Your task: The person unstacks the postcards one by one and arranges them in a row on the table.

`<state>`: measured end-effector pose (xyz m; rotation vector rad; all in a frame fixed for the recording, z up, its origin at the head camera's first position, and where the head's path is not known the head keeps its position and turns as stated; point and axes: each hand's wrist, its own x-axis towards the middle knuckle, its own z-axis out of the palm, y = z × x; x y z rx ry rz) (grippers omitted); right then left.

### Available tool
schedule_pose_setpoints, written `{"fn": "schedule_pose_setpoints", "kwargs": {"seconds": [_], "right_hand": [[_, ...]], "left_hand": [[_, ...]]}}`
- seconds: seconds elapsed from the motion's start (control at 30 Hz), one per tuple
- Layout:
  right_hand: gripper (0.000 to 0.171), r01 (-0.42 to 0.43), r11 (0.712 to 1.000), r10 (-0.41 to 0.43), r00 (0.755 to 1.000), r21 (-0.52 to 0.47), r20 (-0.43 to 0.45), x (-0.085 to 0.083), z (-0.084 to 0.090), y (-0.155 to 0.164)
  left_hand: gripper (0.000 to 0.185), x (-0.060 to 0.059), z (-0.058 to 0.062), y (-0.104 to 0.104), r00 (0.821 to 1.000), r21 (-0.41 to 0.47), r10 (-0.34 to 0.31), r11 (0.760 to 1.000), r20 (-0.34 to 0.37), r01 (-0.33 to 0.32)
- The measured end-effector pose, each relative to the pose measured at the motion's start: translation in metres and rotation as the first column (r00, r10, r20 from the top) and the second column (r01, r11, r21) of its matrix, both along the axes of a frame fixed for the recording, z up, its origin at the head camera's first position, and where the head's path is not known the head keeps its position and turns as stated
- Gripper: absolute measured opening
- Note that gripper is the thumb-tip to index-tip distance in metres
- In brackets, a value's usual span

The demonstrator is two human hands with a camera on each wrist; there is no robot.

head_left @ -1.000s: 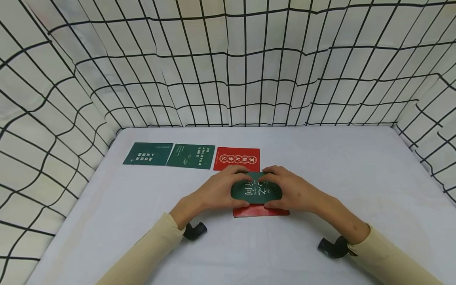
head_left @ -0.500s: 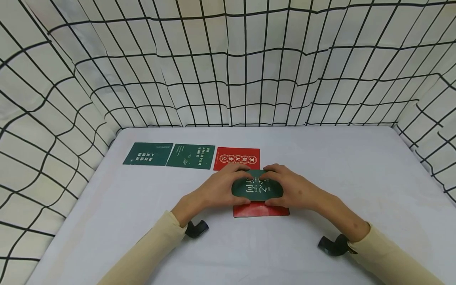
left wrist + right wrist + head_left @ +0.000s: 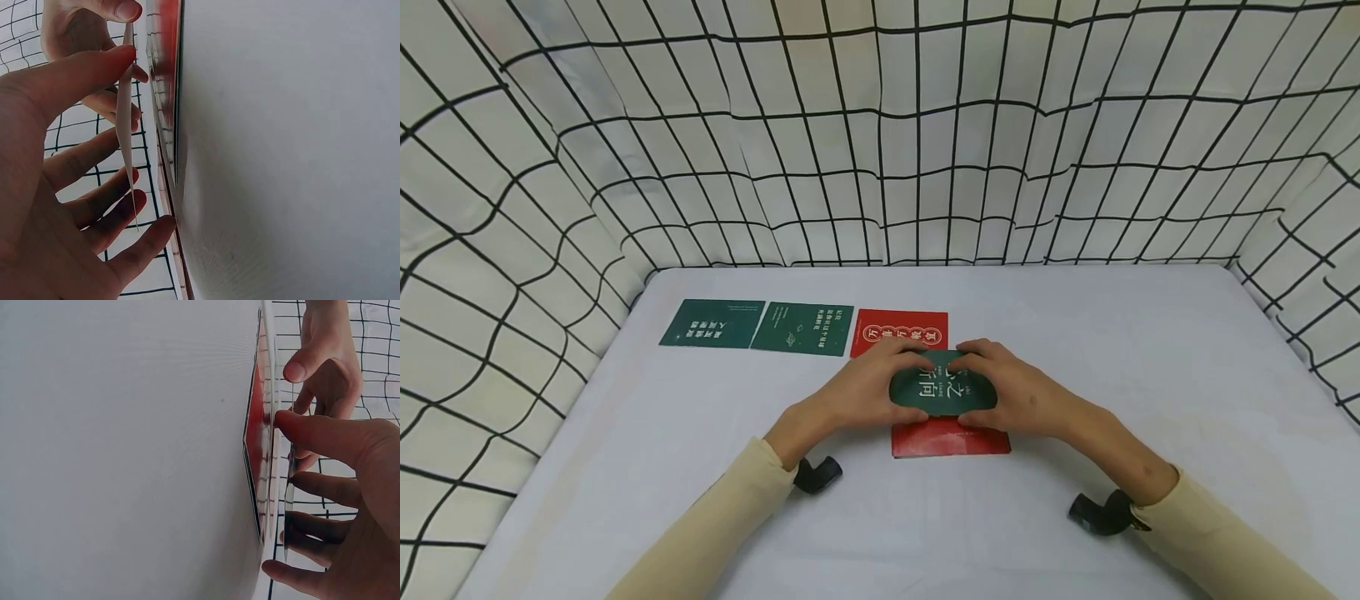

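Observation:
Both hands grip one dark green card with white lettering, held flat between them in the head view. The left hand pinches its left part, thumb on the near edge and fingers along the far edge. On the other end, the right hand holds it the same way. In the left wrist view the card shows edge-on, raised off the table. Below it lies a red card on a small stack, its far part hidden by the green card and the hands.
Behind the hands, a red card with round white lettering lies at the right end of a row. Two green cards, one in the middle and one at the left, complete the row. A black wire grid stands around the white table.
Both hands have moved slightly away from the body with the green card, toward the row. More of the red card below now shows. The laid cards have not moved.

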<state>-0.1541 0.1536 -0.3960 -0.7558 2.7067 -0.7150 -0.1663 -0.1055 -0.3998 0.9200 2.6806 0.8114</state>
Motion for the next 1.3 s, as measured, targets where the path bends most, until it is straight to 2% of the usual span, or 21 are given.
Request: {"fn": "schedule_pose_setpoints", "kwargs": {"seconds": [0.57, 1.0, 1.3], "right_hand": [[0.074, 0.018, 1.0, -0.018, 1.0, -0.011, -0.001, -0.007, 0.0, 0.003], [0.075, 0.019, 0.999, -0.019, 1.0, -0.027, 0.0, -0.012, -0.002, 0.004], [0.075, 0.025, 0.999, -0.025, 1.0, -0.03, 0.007, -0.015, -0.001, 0.004]], "left_hand": [[0.063, -0.007, -0.001, 0.006, 1.0, 0.011, 0.003, 1.0, -0.031, -0.002], [0.065, -0.012, -0.002, 0.007, 0.998, -0.018, 0.01, 1.0, -0.07, -0.012], [0.067, -0.016, -0.003, 0.009, 0.998, -0.017, 0.022, 1.0, -0.066, -0.023]]}}
